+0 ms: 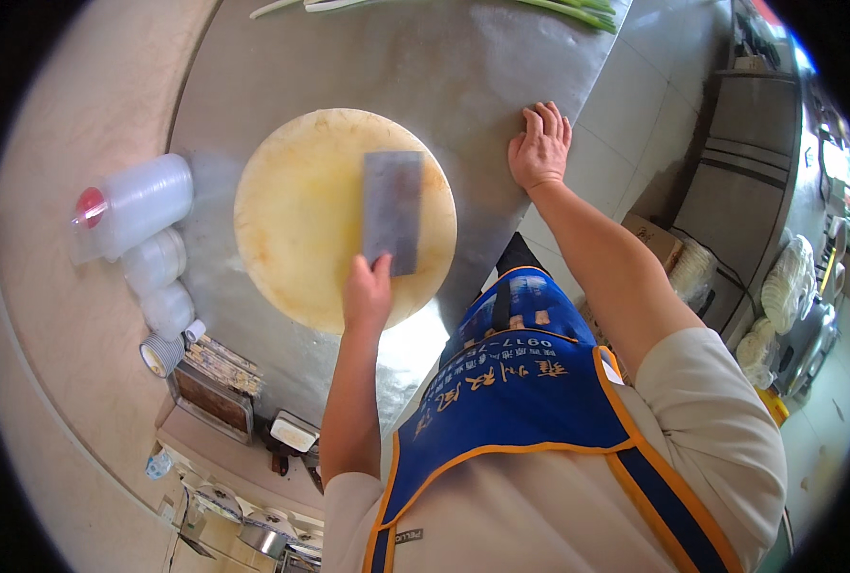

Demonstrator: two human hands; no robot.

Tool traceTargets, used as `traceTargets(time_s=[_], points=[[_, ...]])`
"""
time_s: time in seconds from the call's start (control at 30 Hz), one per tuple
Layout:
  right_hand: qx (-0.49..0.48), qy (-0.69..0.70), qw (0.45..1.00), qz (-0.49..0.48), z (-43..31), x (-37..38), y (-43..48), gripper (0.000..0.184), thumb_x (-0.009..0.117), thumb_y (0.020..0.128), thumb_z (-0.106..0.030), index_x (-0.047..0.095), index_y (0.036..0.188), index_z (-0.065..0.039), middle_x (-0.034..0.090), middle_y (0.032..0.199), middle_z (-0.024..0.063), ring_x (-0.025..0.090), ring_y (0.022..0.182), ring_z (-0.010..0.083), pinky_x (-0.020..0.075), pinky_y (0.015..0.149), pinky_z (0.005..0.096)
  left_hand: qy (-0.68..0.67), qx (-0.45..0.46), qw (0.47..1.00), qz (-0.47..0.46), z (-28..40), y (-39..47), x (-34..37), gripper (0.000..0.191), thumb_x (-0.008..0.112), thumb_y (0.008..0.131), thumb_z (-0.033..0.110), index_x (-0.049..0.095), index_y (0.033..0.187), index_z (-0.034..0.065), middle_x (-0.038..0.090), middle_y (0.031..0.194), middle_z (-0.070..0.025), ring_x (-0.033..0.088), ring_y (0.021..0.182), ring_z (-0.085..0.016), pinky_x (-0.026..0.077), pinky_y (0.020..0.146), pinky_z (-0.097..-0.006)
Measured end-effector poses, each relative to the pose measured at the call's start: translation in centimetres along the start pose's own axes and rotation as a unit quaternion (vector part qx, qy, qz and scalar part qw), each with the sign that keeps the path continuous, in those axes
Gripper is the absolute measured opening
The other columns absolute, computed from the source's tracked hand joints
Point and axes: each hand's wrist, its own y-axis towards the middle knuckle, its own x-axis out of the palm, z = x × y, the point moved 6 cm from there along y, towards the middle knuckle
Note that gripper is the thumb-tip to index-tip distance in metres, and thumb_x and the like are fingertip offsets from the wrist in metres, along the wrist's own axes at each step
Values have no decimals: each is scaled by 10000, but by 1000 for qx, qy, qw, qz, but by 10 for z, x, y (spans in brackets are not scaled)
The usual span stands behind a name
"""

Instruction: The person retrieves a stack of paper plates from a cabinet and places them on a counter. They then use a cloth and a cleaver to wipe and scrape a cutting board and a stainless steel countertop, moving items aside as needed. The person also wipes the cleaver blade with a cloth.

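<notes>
My left hand [368, 294] grips a broad cleaver [392, 208] at its near end, with the blade pointing away from me. The blade's broad face shows, somewhat blurred, over the right half of a round, yellow-stained cutting board [289, 215]. Whether the blade touches the board I cannot tell. Palm down, my right hand [542, 143] rests on the stainless steel table [482, 86] close to its right edge, holding nothing, its fingers slightly apart.
Green onions [575, 11] lie along the table's far side. Left of the board are stacked clear plastic containers [138, 200], round tubs [156, 261], a stack of cups [161, 356] and a metal tray [210, 405]. A cardboard box [650, 240] stands on the right beyond the table.
</notes>
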Motion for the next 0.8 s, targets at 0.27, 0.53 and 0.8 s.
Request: traceTargets(time_s=[0.27, 0.53, 0.8], points=[[3, -4, 1000, -12, 1, 3, 0, 486, 574, 883, -225, 578, 1350, -89, 502, 1482, 136, 338, 1499, 325, 185, 1256, 522, -109, -273, 933, 210, -199, -25, -124, 480, 517, 1065, 444, 500, 981, -29, 584, 673, -145, 569, 474, -252, 471, 478, -398], [2, -3, 1000, -6, 2, 5, 0, 488, 580, 874, -228, 583, 1342, -92, 506, 1483, 118, 345, 1495, 322, 189, 1253, 524, -117, -261, 940, 184, -236, -18, -114, 488, 523, 1064, 449, 483, 971, -28, 543, 608, -109, 553, 441, -231, 452, 452, -393], [8, -6, 1000, -3, 2, 7, 1, 466, 568, 877, -210, 596, 1329, -100, 512, 1467, 120, 341, 1492, 320, 201, 1250, 527, 27, -186, 975, 116, -137, 60, -95, 498, 550, 1045, 453, 512, 1009, -42, 686, 831, -262, 685, 721, -442, 531, 649, -529]])
